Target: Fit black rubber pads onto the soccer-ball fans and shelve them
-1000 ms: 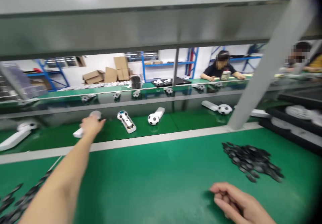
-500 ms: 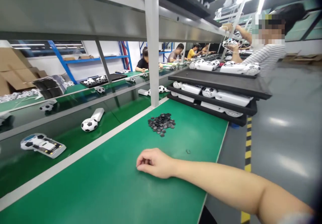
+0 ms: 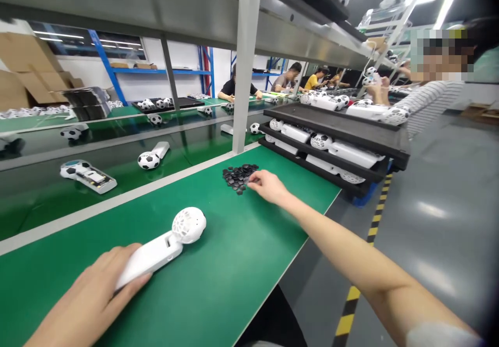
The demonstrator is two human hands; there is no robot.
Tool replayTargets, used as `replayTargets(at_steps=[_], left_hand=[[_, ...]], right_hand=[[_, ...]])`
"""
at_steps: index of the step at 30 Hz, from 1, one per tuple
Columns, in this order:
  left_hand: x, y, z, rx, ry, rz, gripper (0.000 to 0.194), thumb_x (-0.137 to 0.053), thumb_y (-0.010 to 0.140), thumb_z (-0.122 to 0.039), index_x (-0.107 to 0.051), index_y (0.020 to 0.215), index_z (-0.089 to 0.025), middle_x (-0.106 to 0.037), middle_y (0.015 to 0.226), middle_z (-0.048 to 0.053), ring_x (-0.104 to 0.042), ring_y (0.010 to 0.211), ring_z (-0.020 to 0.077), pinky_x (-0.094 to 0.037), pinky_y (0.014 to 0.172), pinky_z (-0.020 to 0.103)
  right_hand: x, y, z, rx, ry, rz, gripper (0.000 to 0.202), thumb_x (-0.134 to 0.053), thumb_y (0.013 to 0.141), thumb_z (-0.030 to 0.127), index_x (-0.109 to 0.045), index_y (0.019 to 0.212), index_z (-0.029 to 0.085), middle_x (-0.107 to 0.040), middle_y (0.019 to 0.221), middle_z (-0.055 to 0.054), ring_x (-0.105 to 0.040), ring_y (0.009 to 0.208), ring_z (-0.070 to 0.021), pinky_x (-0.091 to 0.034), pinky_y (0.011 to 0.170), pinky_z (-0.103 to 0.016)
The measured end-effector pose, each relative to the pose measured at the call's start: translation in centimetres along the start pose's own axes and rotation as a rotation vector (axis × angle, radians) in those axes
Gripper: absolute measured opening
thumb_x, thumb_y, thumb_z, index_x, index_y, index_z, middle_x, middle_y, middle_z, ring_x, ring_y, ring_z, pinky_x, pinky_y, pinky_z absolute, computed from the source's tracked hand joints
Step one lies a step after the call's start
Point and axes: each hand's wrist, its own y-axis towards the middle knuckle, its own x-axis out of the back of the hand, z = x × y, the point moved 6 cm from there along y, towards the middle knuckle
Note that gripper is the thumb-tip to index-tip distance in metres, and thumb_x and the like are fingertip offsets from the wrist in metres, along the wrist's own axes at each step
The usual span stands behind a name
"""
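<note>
My left hand is closed around the handle of a white handheld fan, whose round, openwork head points away to the right. The fan is low over the green work surface. At the right edge of a pile of small black plastic pieces, my right hand has its thumb and fingertips pinched together. Whatever lies between those fingertips is too small to make out.
White fans with football-patterned heads, one among several, lie on the dark green conveyor to the left. Stacked black trays hold more fans at the right. A metal post rises behind the pile. A co-worker in a striped sleeve handles parts.
My left hand has come into view holding the white fan. My right hand has moved forward from the bare surface to the pile of black pieces. The view has shifted somewhat.
</note>
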Motion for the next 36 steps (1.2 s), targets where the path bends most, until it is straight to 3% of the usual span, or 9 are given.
replayTargets(at_steps=[5, 9, 14, 19, 24, 27, 30, 34, 36], left_hand=[[2.0, 2.2, -4.8, -0.148, 0.048, -0.068, 0.060, -0.051, 0.072, -0.058, -0.044, 0.123, -0.028, -0.044, 0.130, 0.007, -0.041, 0.116, 0.0317, -0.037, 0.093, 0.044], [1.1, 4.4, -7.5, -0.253, -0.069, 0.136, 0.066, -0.044, 0.080, -0.050, -0.016, 0.137, -0.033, -0.048, 0.128, 0.004, -0.052, 0.106, 0.0239, -0.045, 0.082, 0.032], [-0.4, 4.7, -8.9, -0.225, 0.039, 0.146, 0.067, -0.041, 0.083, -0.047, -0.009, 0.139, -0.031, -0.060, 0.096, 0.006, -0.058, 0.086, 0.0239, -0.046, 0.071, 0.034], [-1.0, 4.7, -10.2, -0.191, 0.111, 0.122, 0.070, -0.042, 0.081, -0.048, -0.012, 0.140, -0.027, -0.058, 0.100, 0.009, -0.056, 0.090, 0.0274, -0.045, 0.074, 0.037], [-0.4, 6.1, -9.3, -0.040, 0.076, 0.099, 0.071, -0.043, 0.080, -0.046, -0.010, 0.139, -0.026, -0.056, 0.105, 0.010, -0.054, 0.095, 0.0281, -0.045, 0.071, 0.036], [0.1, 6.5, -8.9, -0.037, 0.052, 0.095, 0.074, -0.046, 0.078, -0.042, -0.008, 0.140, -0.027, -0.054, 0.106, 0.010, -0.053, 0.096, 0.0268, -0.045, 0.072, 0.034], [0.2, 6.3, -8.8, -0.064, -0.003, 0.117, 0.074, -0.046, 0.077, -0.042, -0.009, 0.140, -0.027, -0.054, 0.108, 0.009, -0.054, 0.096, 0.0262, -0.044, 0.074, 0.034], [0.0, 6.3, -8.4, -0.069, -0.097, 0.097, 0.075, -0.047, 0.075, -0.042, -0.009, 0.139, -0.029, -0.053, 0.113, 0.009, -0.053, 0.100, 0.0273, -0.044, 0.076, 0.035], [-0.1, 6.4, -8.2, -0.080, -0.124, 0.085, 0.076, -0.049, 0.073, -0.038, -0.010, 0.139, -0.030, -0.051, 0.116, 0.009, -0.051, 0.103, 0.0270, -0.044, 0.077, 0.034]], right_hand=[[0.3, 0.1, -3.2, -0.051, -0.167, -0.040, 0.021, -0.057, 0.077, 0.032, -0.062, 0.095, 0.022, -0.057, 0.096, -0.005, -0.058, 0.079, -0.0151, -0.042, 0.067, -0.026], [-0.4, 0.1, -2.3, 0.010, -0.280, -0.024, 0.020, -0.048, 0.084, 0.031, -0.062, 0.096, 0.023, -0.059, 0.097, -0.005, -0.056, 0.090, -0.0172, -0.041, 0.070, -0.025], [-0.6, 0.4, -1.4, 0.087, -0.422, 0.023, 0.026, -0.039, 0.088, 0.026, -0.064, 0.092, 0.017, -0.061, 0.090, -0.009, -0.055, 0.090, -0.0208, -0.040, 0.074, -0.028], [-0.8, 0.1, -1.3, 0.130, -0.488, 0.069, 0.028, -0.036, 0.088, 0.018, -0.061, 0.100, 0.017, -0.062, 0.093, -0.010, -0.056, 0.090, -0.0207, -0.040, 0.076, -0.028], [0.1, -0.4, -1.9, 0.116, -0.497, 0.107, 0.034, -0.035, 0.081, 0.004, -0.059, 0.104, 0.013, -0.060, 0.096, -0.013, -0.059, 0.085, -0.0210, -0.042, 0.073, -0.029], [0.5, -0.8, -1.4, 0.123, -0.490, 0.138, 0.032, -0.037, 0.079, 0.002, -0.059, 0.101, 0.012, -0.061, 0.092, -0.013, -0.061, 0.081, -0.0204, -0.043, 0.071, -0.029], [0.2, -1.7, 0.9, 0.162, -0.323, 0.141, 0.025, -0.045, 0.081, 0.010, -0.058, 0.101, 0.015, -0.063, 0.095, -0.009, -0.060, 0.087, -0.0164, -0.044, 0.077, -0.025], [-0.8, -3.0, 6.3, 0.272, 0.276, 0.167, 0.012, -0.054, 0.078, 0.018, -0.059, 0.089, 0.018, -0.065, 0.082, -0.002, -0.060, 0.075, -0.0121, -0.048, 0.071, -0.024], [-1.1, -3.3, 9.0, 0.391, 0.425, 0.144, 0.010, -0.055, 0.078, 0.020, -0.061, 0.086, 0.020, -0.064, 0.081, -0.001, -0.059, 0.076, -0.0121, -0.048, 0.072, -0.026]])
